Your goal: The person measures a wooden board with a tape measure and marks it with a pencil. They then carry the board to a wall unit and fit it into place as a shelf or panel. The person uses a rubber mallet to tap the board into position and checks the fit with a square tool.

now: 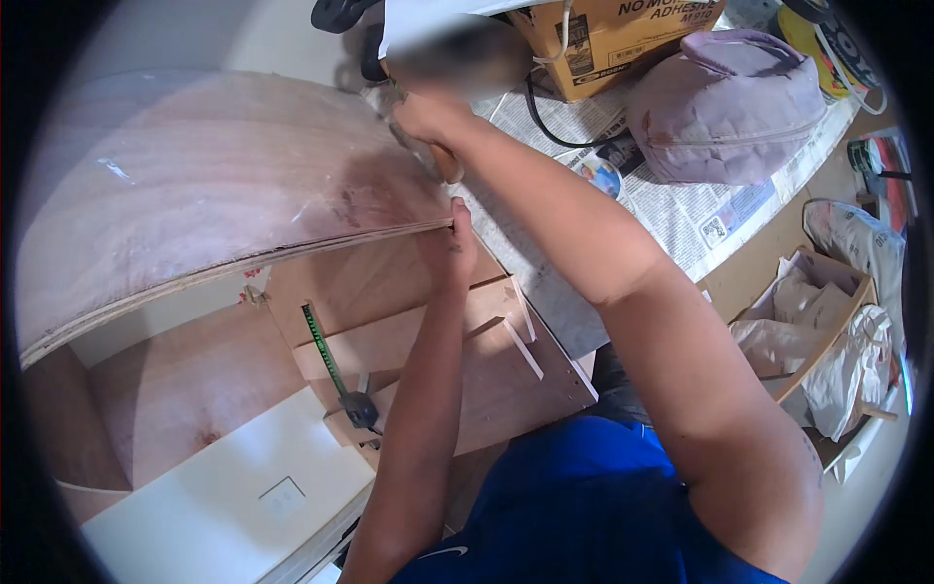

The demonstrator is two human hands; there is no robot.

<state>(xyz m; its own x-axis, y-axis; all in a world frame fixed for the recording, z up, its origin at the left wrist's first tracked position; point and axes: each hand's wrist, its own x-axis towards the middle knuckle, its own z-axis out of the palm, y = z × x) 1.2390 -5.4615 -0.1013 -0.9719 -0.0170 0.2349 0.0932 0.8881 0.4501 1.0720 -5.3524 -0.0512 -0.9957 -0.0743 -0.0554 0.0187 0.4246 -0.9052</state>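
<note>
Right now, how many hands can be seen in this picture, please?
2: the left hand at the end of the curved wooden panel, and the right hand around a brown handle. The blurred patch at the top could hide another.

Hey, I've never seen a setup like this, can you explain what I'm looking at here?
There's no machine, just a person's bare hands. The single picture comes from a fisheye camera worn on the head, looking down, so straight edges bend.

The left hand is at the corner of a large wooden panel. The right hand holds a wooden-handled tool; its kind is unclear. Below the panel, a tape measure lies on the woodwork. Newspaper covers the surface at right, under a lilac bag.
</note>
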